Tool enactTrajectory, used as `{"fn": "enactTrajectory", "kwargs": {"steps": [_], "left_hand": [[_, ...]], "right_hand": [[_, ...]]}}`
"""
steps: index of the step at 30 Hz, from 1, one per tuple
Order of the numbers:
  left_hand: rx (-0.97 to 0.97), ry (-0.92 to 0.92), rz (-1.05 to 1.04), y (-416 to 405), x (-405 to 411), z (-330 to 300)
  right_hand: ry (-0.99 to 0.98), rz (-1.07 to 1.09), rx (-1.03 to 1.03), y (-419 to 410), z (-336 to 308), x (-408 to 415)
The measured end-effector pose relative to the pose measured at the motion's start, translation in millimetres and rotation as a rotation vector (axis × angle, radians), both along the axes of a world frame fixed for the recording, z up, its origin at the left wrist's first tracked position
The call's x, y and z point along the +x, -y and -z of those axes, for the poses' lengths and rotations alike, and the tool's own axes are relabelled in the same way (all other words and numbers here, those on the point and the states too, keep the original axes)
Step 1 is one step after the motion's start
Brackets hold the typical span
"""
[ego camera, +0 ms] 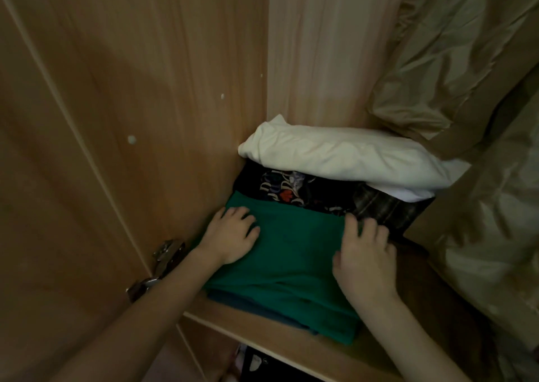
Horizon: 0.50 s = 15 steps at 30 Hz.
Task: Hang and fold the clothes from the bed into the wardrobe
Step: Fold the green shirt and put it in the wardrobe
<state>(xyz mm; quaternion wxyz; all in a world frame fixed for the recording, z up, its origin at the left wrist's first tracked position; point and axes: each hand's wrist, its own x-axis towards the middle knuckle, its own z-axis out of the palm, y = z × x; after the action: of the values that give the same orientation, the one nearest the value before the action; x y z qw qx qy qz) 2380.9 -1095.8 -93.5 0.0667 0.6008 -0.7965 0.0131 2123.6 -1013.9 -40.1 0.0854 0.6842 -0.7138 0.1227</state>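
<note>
Both hands are laid flat, fingers relaxed & nothing gripped, on a folded green garment (291,253): left hand (233,236) on its left edge, right hand (364,259) on its right edge. Garment is set on the wardrobe shelf (291,349), w/ a dark patterned garment (291,192) just behind & a white folded cloth (335,154) stacked on that, against the back panel.

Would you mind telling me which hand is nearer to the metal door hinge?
Left. The left hand rests flat on the green folded garment, just right of the hinge; the right hand lies on the garment's far side.
</note>
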Motion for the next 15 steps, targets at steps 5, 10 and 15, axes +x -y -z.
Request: {"fn": "enactTrajectory", "kwargs": {"steps": [5, 10, 15], "left_hand": [[-0.049, -0.144, 0.143, 4, -4, 22], [0.131, -0.255, 0.047, 12, 3, 51], [0.193, -0.286, 0.01, 18, 3, 57]], "right_hand": [[0.071, -0.155, 0.056, 28, 41, 50], [0.038, -0.116, 0.166, 47, 93, 48], [0.08, -0.137, 0.156, 51, 96, 48]]}}
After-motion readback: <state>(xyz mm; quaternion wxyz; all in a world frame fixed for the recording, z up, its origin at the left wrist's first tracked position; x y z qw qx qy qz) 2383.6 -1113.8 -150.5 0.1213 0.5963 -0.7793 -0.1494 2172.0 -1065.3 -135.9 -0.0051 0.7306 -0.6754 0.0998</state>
